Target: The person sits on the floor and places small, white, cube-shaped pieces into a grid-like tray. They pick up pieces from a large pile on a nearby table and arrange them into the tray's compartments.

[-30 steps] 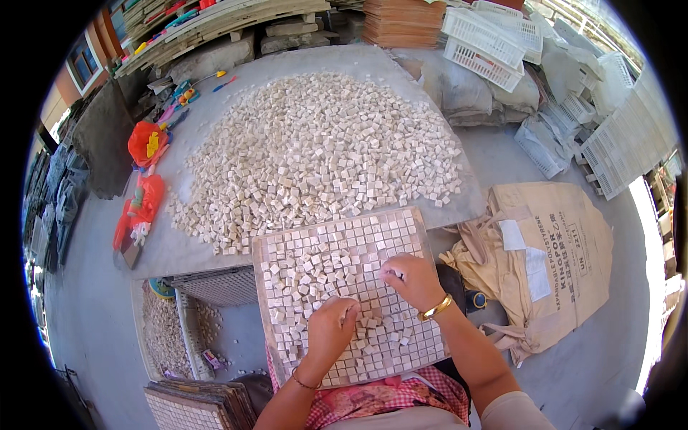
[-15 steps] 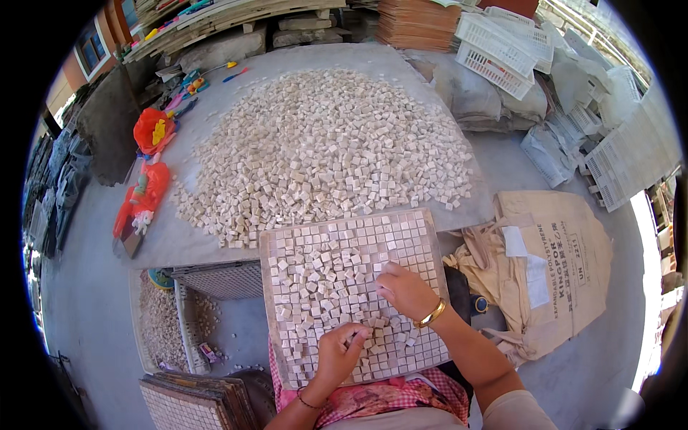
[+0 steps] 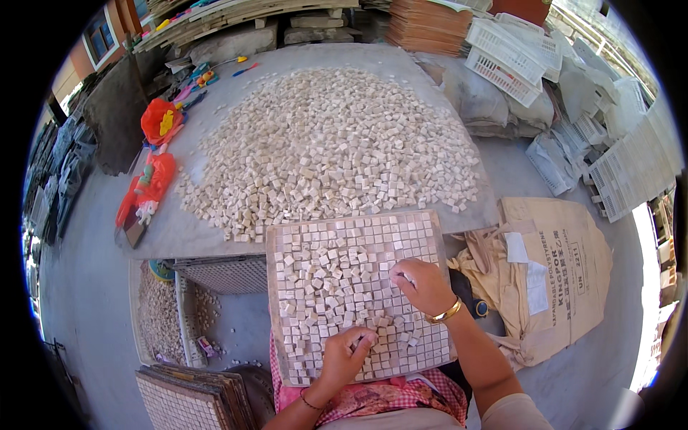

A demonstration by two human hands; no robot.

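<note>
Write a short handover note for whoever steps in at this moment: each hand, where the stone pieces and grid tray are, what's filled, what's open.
Left hand: curled on the near rows of the grid tray, fingertips on small stone cubes; whether it pinches one is unclear.
Right hand: resting on the tray's right side, fingers on a cube.
Loose cube pile: on the table beyond the tray.
Done: right columns and far rows look seated.
Left: the centre-left cells hold cubes lying loose and askew, some gaps.
</note>
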